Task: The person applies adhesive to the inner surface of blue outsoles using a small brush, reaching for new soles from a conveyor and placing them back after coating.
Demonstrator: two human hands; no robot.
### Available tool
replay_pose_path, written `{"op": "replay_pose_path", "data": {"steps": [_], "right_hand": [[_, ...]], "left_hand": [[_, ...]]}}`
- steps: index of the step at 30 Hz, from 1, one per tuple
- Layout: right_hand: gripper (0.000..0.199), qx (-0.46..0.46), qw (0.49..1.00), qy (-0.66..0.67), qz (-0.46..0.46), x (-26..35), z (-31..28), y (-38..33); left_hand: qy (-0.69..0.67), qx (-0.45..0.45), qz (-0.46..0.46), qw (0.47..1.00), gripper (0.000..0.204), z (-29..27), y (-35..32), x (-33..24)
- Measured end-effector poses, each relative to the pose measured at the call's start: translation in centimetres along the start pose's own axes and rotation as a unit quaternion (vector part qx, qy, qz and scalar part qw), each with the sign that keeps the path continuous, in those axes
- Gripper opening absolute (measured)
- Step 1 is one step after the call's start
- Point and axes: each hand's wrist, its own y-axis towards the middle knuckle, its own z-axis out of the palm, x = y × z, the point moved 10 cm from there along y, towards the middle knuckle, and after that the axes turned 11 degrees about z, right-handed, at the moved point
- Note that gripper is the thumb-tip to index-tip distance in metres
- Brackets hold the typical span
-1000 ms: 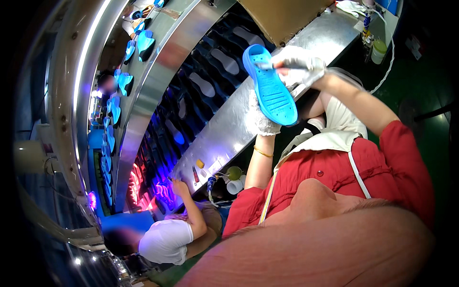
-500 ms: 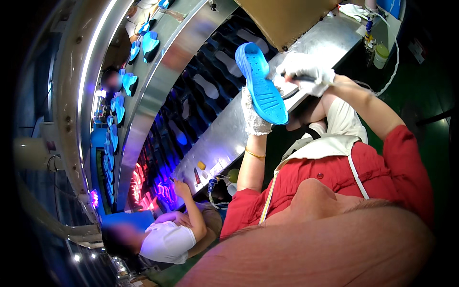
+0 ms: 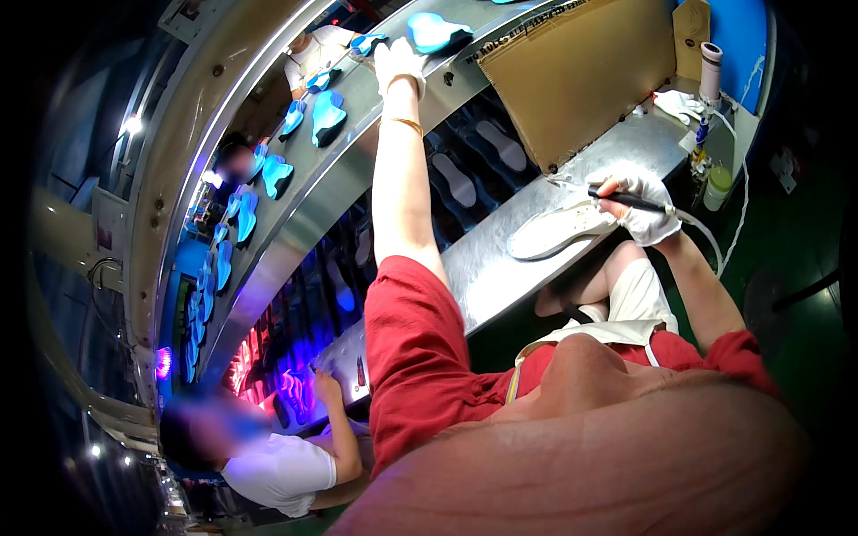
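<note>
Two gloved hands, both yours. Your left hand [image 3: 399, 70] is stretched far out, up at the curved grey line [image 3: 362, 87], just beside a large blue sole [image 3: 435, 32]; you've got its back to the camera, so can't tell whether the fingers are spread, pressed together or touching the sole. A smaller blue sole [image 3: 366, 43] sits on the other side of that hand. Yellow bracelet [image 3: 402, 122] on your left wrist.

Your right hand [image 3: 636, 204] is closed around a black-handled tool [image 3: 626, 198], thumb and fingers pinching it, bare fingertips showing out of the glove. A pale cord [image 3: 702, 234] trails off its back end. Front tip too blurred to read.

Under that hand, on your metal bench [image 3: 487, 277], lies a pale sole [image 3: 559, 230], flat, one end near your right fingers, the other pointing toward your left side.

More blue soles [image 3: 328, 116] run down the line to your left. Grey sole shapes [image 3: 454, 180] lie below the line, past the bench. Cardboard box [image 3: 590, 80] stands at the bench's far edge; white glove [image 3: 679, 105], pink bottle [image 3: 710, 73] and green-lidded jar [image 3: 718, 188] to your right. At lower left, a co-worker in a white shirt [image 3: 281, 472], one hand [image 3: 327, 389] at the bench.
</note>
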Motion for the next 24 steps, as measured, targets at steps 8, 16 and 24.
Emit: {"op": "replay_pose_path", "data": {"steps": [8, 16, 24], "right_hand": [[0.019, 0.072, 0.994, 0.056, 0.057, -3.3, 0.9, -0.6], [0.018, 0.093, 0.990, 0.023, 0.102, -5.1, 4.5, -1.4], [0.014, 0.065, 0.976, -0.006, 0.206, -9.2, 3.7, -0.6]], "left_hand": [[0.163, 0.148, -0.233, 0.947, 0.031, -2.1, -11.7, 13.7], [-0.034, -0.145, -0.086, 0.985, 0.032, -9.7, -18.5, 8.4], [-0.567, -0.542, 0.050, 0.618, 0.040, -19.3, -28.2, 4.6]]}}
